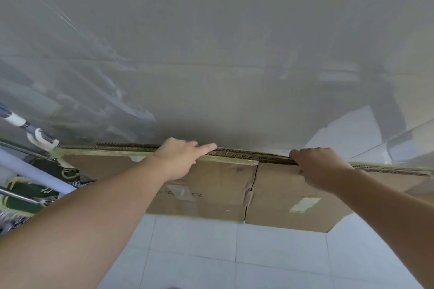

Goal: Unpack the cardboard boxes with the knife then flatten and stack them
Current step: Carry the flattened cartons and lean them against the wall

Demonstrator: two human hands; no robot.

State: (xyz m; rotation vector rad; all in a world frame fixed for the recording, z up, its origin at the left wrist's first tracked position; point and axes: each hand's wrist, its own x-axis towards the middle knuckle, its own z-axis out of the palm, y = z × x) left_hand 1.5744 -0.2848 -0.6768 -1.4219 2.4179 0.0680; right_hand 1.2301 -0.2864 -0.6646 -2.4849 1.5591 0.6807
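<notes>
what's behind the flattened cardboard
Behind the cardboard, standing on edge, a grey wall rises. Both hands, left and right, rest on its top edge. The wall's base is hidden.

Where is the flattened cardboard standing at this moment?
In the head view, the flattened cardboard stands on edge on the white tile floor, against the grey wall. The left hand and right hand grip its top edge.

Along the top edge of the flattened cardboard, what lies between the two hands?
In the head view, only the cardboard's own corrugated top edge runs between the left hand and right hand. Nothing else sits there; below it a vertical seam splits the panels.
</notes>
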